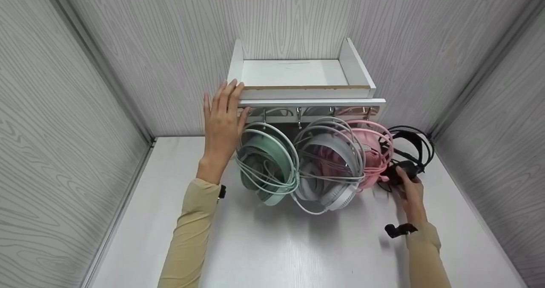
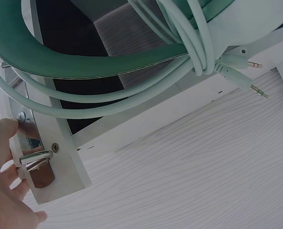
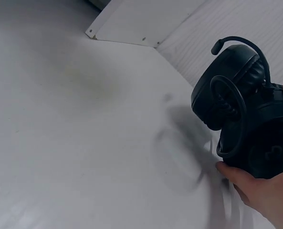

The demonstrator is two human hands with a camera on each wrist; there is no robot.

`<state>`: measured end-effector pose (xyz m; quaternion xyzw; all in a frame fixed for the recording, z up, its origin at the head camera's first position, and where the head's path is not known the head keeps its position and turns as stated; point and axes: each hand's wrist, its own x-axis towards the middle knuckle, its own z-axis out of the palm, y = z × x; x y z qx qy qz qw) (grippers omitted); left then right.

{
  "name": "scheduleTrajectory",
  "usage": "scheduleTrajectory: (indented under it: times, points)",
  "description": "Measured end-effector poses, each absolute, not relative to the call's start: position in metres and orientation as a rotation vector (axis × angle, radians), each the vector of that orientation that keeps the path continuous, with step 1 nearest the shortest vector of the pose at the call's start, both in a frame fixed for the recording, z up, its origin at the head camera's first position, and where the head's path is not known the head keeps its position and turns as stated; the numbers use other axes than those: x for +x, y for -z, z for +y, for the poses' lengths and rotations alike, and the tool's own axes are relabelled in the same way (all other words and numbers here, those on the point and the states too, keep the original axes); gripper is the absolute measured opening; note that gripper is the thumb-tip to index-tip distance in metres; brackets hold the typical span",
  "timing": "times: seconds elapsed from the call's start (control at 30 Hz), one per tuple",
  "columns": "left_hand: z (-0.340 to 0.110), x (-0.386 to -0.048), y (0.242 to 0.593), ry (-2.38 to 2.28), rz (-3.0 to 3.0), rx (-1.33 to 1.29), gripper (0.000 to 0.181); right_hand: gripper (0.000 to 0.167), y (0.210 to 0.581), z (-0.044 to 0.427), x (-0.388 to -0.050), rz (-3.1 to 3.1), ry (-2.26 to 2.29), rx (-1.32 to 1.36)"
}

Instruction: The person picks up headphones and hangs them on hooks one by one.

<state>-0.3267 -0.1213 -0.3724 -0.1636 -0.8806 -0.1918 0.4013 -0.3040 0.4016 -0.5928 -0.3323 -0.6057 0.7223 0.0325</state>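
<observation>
My left hand (image 1: 223, 126) holds the left end of a white shelf rack's front rail (image 1: 315, 102). In the left wrist view its thumb presses the metal hook plate (image 2: 42, 177), beside a hook (image 2: 36, 157). At the right, my right hand (image 1: 413, 192) grips an ear cup of a black headset (image 3: 227, 90) with a bent microphone. A green headset (image 1: 279, 156), a grey headset (image 1: 336, 141) and a pink headset (image 1: 364, 136) hang below the rail, cables looped around them. The green cable's plugs (image 2: 259, 91) stick out in the left wrist view.
Above the rail is a white open shelf (image 1: 294, 73) with raised sides. The rack stands on a white tabletop (image 1: 289, 254). Wood-grain panels (image 1: 55, 130) enclose the left, back and right. A bare hook (image 1: 299, 117) shows between the green and grey headsets.
</observation>
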Motion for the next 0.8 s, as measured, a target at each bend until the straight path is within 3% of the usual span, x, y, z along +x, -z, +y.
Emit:
scheduleTrajectory:
  times: [0.43, 0.8]
  points:
    - [-0.122, -0.327, 0.370, 0.482, -2.215, -0.418, 0.052, 0.087, 0.586, 0.414, -0.268, -1.508, -2.289, -0.914]
    - [-0.122, -0.327, 0.372, 0.496, -2.217, -0.428, 0.052, 0.100, 0.583, 0.420, -0.239, -1.594, -2.274, -0.917]
